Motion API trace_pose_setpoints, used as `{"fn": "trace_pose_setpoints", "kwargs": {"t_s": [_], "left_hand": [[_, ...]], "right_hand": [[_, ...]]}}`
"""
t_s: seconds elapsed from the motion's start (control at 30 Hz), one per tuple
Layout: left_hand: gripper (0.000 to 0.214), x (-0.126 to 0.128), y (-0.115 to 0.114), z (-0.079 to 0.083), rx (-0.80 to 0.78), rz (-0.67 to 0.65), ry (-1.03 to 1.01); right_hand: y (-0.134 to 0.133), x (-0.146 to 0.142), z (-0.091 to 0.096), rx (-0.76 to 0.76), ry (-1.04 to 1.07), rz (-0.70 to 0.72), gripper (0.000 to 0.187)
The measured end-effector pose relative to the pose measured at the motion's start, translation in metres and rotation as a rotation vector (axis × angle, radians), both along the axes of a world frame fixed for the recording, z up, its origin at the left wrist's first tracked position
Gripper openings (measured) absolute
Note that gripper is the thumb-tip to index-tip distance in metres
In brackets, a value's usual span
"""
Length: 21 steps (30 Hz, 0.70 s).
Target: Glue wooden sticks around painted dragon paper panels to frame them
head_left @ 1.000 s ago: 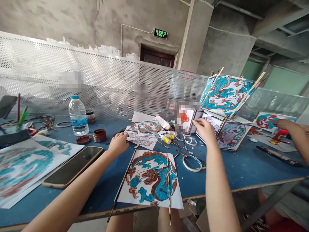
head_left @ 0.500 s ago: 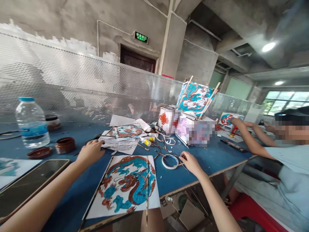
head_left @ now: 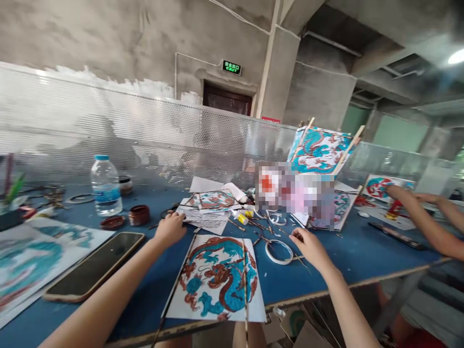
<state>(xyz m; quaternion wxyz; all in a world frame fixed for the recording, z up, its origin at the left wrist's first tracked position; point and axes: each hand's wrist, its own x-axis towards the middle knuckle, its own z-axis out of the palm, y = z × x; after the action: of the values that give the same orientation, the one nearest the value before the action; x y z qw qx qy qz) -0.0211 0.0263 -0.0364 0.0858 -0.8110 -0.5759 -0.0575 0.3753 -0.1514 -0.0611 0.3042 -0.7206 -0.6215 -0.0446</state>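
A white sheet with a blue and brown dragon drawing [head_left: 228, 280] lies before me at the table's front edge. One thin dark stick runs along its left side and another crosses its right part. My left hand [head_left: 169, 230] reaches past the sheet's far left corner, fingers stretched towards a pile of papers [head_left: 208, 220]; its fingertips are partly hidden. To the right, my right hand [head_left: 310, 245] is closed, fingertips curled together beside a white tape roll [head_left: 279, 252] and thin sticks. Whatever it pinches is too small to make out.
A phone [head_left: 96, 266], more drawings [head_left: 32, 256], a water bottle [head_left: 106, 186] and a brown jar [head_left: 139, 215] are on the left. Yellow-labelled glue bottles [head_left: 239, 217] stay beyond the sheet. Upright dragon panels [head_left: 319, 150] stand behind. A co-worker's arms [head_left: 424, 220] are at right.
The view has swung left, so the table's things appear further right. Both hands keep nearly the same places over the table. The dragon sheet stays in front.
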Motion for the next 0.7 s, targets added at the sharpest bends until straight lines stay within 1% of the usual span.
{"fn": "trace_pose_setpoints", "kwargs": {"t_s": [0.07,0.13,0.23,0.27,0.33,0.37,0.43,0.5,0.57,0.63,0.7], "left_hand": [[0.037,0.001,-0.003,-0.001,-0.007,0.003,-0.024],[0.037,0.002,-0.005,-0.002,-0.016,0.006,-0.046],[0.037,0.003,-0.007,-0.004,-0.015,0.002,-0.086],[0.036,0.003,-0.008,-0.004,-0.019,0.006,-0.092],[0.035,0.004,-0.009,-0.004,-0.029,0.012,-0.095],[0.035,0.003,-0.010,-0.004,-0.033,0.013,-0.095],[0.036,0.003,-0.012,-0.003,-0.028,0.014,-0.100],[0.035,0.002,-0.013,-0.003,-0.017,0.017,-0.106],[0.035,0.002,-0.015,-0.003,-0.017,0.025,-0.113],[0.035,0.003,-0.017,-0.004,-0.023,0.028,-0.115],[0.036,0.006,-0.018,-0.006,-0.028,0.027,-0.114]], "right_hand": [[0.014,-0.011,0.014,-0.027,-0.038,0.001,0.019],[0.030,-0.028,0.031,-0.105,-0.137,-0.035,0.016],[0.054,-0.064,0.055,-0.337,-0.344,-0.215,0.017],[0.061,-0.078,0.063,-0.409,-0.382,-0.246,0.017],[0.074,-0.106,0.073,-0.471,-0.388,-0.187,0.022],[0.081,-0.118,0.075,-0.453,-0.392,-0.133,0.025],[0.093,-0.138,0.072,-0.383,-0.416,-0.047,0.028],[0.104,-0.149,0.060,-0.298,-0.447,-0.021,0.027],[0.114,-0.149,0.044,-0.241,-0.434,-0.009,0.026],[0.123,-0.141,0.027,-0.260,-0.357,0.072,0.023],[0.128,-0.132,0.015,-0.258,-0.250,0.138,0.021]]}}
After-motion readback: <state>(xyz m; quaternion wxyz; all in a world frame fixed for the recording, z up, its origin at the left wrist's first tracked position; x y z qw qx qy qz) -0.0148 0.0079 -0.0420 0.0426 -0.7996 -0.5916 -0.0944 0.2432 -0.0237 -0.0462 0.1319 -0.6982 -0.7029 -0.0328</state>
